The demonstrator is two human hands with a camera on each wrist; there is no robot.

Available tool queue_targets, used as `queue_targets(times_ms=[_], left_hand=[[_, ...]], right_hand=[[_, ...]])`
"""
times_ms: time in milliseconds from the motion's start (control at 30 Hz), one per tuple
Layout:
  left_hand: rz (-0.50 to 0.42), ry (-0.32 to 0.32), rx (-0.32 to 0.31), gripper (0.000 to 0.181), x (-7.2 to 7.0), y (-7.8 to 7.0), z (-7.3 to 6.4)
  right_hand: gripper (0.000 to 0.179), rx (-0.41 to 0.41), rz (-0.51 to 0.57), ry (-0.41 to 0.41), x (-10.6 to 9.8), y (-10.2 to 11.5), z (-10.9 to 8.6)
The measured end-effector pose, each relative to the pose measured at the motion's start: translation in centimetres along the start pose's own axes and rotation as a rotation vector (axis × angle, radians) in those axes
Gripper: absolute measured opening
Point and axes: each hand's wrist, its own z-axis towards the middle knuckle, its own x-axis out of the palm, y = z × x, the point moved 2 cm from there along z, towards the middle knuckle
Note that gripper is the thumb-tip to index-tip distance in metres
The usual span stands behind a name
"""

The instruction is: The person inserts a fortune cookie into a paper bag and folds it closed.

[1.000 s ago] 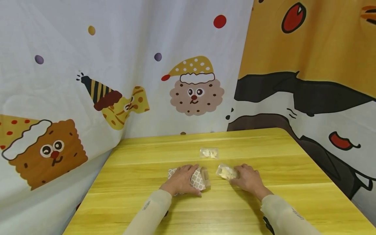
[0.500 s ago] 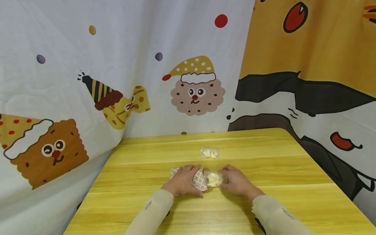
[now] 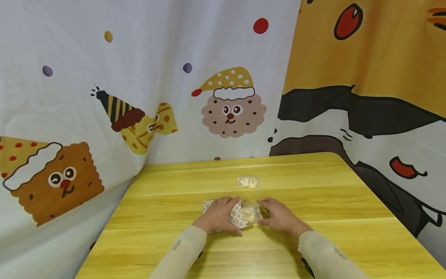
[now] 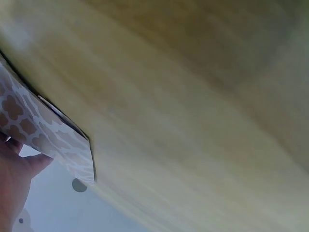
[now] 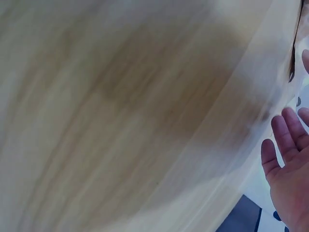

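Observation:
In the head view, my left hand [image 3: 219,215] lies over a small paper box [image 3: 238,216] with a beige and white lattice pattern and grips it on the table. Its mouth faces right. A clear packet [image 3: 250,214] with pale yellow pieces sits at that mouth, its left end apparently inside. My right hand [image 3: 278,217] holds the packet's right end between thumb and fingers. The left wrist view shows the box [image 4: 41,123] beside part of the left hand [image 4: 14,176]. In the right wrist view, the right hand [image 5: 292,179] shows curved fingers; the packet is out of sight.
A second clear packet [image 3: 248,182] with similar pale pieces lies farther back on the wooden table [image 3: 181,182]. A curtain [image 3: 167,46] printed with cartoon figures hangs behind and along the sides of the table.
My right hand has brought the clear packet leftward from the open table to the box's mouth, and it has slid slightly in. The left hand has stayed on the box, nearly still.

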Motion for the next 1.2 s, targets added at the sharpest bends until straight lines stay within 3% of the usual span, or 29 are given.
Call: queue_targets(times_ms=[267,600,867,1200], left_hand=[[0.009,-0.003,0.005,0.120,0.1,0.1,0.1],[0.009,-0.011,0.003,0.120,0.3,0.0,0.2],[0.014,-0.007,0.005,0.120,0.4,-0.2,0.4],[0.002,-0.019,0.013,0.119,0.3,-0.4,0.4]], right_hand=[[0.049,-0.100,0.046,-0.025,0.7,1.0,0.4],[0.041,0.037,0.215,-0.031,1.0,1.2,0.2],[0.031,-0.051,0.329,-0.016,1.8,1.8,0.8],[0.040,-0.002,0.475,-0.033,2.5,2.1,1.1]])
